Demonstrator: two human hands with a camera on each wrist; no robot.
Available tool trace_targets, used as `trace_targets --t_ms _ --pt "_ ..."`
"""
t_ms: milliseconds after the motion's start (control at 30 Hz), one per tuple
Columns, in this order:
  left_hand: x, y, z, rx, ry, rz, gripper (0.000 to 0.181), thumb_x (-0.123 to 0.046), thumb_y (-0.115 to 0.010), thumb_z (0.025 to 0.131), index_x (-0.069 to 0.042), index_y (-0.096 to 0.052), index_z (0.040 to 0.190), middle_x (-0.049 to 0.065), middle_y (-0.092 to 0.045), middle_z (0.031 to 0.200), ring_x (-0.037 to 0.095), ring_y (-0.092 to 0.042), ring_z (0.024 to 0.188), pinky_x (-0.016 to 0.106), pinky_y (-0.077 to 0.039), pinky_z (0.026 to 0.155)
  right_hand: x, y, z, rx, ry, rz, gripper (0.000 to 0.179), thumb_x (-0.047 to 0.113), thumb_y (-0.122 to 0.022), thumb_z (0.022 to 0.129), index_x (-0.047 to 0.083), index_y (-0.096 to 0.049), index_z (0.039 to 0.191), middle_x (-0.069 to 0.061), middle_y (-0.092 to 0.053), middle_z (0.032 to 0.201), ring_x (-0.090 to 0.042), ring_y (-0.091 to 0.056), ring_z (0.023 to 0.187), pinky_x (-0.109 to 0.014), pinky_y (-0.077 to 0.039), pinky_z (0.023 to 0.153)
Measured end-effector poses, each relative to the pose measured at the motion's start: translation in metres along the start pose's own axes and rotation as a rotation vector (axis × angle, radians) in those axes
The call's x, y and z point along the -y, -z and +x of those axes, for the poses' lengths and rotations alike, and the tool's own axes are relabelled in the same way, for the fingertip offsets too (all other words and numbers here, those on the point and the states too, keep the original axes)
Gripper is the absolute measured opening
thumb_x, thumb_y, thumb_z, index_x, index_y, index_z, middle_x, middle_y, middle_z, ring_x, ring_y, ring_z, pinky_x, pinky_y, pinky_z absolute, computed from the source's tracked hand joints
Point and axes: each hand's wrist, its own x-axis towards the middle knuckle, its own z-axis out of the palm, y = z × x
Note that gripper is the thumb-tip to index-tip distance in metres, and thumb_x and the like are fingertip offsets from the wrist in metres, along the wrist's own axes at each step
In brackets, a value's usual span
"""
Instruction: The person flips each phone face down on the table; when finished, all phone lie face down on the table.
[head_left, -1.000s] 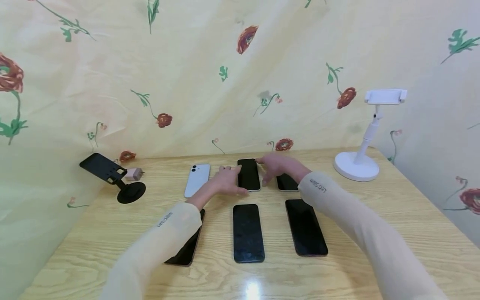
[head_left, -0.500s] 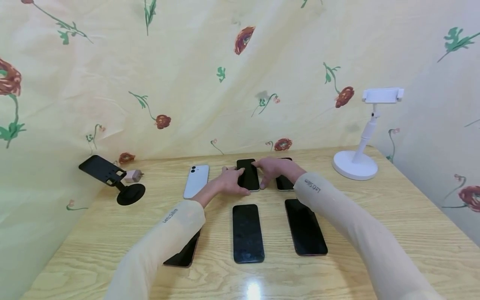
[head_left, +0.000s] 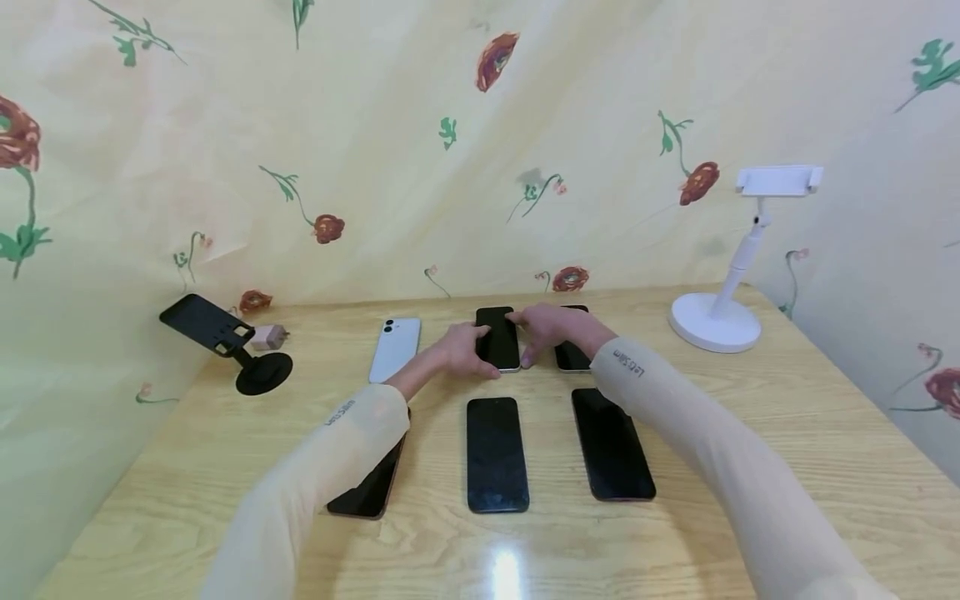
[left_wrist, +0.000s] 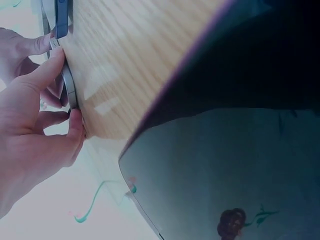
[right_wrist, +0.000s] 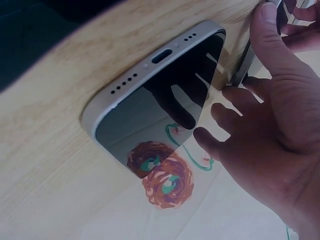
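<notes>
A black-screened smartphone [head_left: 498,340] lies face up in the middle of the back row, between both hands. My left hand [head_left: 461,350] grips it from the left, thumb at its near corner and fingers along its side edge. From the right, my right hand [head_left: 551,327] holds the same phone, with the thumb at its near right corner and a fingertip reaching over its upper edge. The left wrist view shows the left hand [left_wrist: 35,125] pinching the phone's grey frame [left_wrist: 71,90]. Beside the right hand [right_wrist: 280,110] lies another smartphone [right_wrist: 165,90], partly behind that hand in the head view.
A white phone [head_left: 396,348] lies face down at back left. Nearer stand several dark phones in a row: left [head_left: 367,492], middle [head_left: 497,458] and right [head_left: 613,450]. A black phone stand [head_left: 262,373] and charger plug [head_left: 268,337] are left, a white stand [head_left: 715,322] right.
My right hand has shifted slightly left, its fingertip now over the middle phone's edge. The left hand has closed in slightly on that phone. The head view has tilted a little.
</notes>
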Motion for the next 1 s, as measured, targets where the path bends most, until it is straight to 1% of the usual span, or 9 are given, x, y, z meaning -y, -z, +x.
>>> trace_targets --t_ms 233,433,567,667,1000 --pt "-0.0003 0.0021 0.0026 0.005 -0.006 0.016 0.091 -0.033 -0.081 0.085 0.006 -0.034 0.152 0.026 -0.039 0.15 0.035 -0.039 0.136 0.04 -0.034 0.11 -0.0023 0.0028 -0.0006 -0.016 -0.006 0.01 0.095 0.027 -0.085 0.083 0.003 -0.03 0.157 -0.02 -0.038 0.154 -0.035 -0.037 0.139 -0.048 -0.032 0.111" --pt "0.0031 -0.0008 0.0039 -0.014 -0.026 0.024 0.089 -0.031 -0.082 0.084 0.008 -0.037 0.15 0.027 -0.042 0.148 0.034 -0.042 0.134 0.04 -0.035 0.109 -0.0014 0.0012 -0.0013 -0.032 0.011 0.012 0.094 0.025 -0.085 0.082 0.001 -0.032 0.155 -0.021 -0.04 0.153 -0.035 -0.039 0.138 -0.047 -0.033 0.11" --pt "0.0039 -0.0021 0.0032 -0.023 -0.029 0.027 0.088 -0.031 -0.082 0.083 0.009 -0.038 0.149 0.027 -0.043 0.147 0.034 -0.045 0.131 0.039 -0.036 0.108 -0.0029 -0.0017 -0.0003 -0.042 0.024 0.016 0.094 0.026 -0.085 0.082 0.001 -0.032 0.155 -0.021 -0.041 0.152 -0.036 -0.039 0.138 -0.047 -0.034 0.11" --pt "0.0038 -0.0024 0.002 -0.023 -0.022 0.016 0.089 -0.031 -0.082 0.084 0.009 -0.038 0.149 0.027 -0.043 0.147 0.034 -0.045 0.132 0.039 -0.036 0.108 -0.0042 -0.0034 0.0 -0.048 0.03 0.018 0.093 0.027 -0.085 0.083 0.001 -0.032 0.155 -0.02 -0.041 0.153 -0.036 -0.039 0.138 -0.048 -0.033 0.11" --pt "0.0035 -0.0011 0.0006 -0.013 -0.019 -0.02 0.089 -0.03 -0.082 0.084 0.009 -0.037 0.149 0.026 -0.043 0.148 0.033 -0.042 0.135 0.039 -0.035 0.109 -0.0048 -0.0039 -0.0013 -0.049 0.003 0.04 0.093 0.029 -0.084 0.084 0.005 -0.031 0.157 -0.022 -0.036 0.155 -0.038 -0.035 0.14 -0.05 -0.031 0.111"
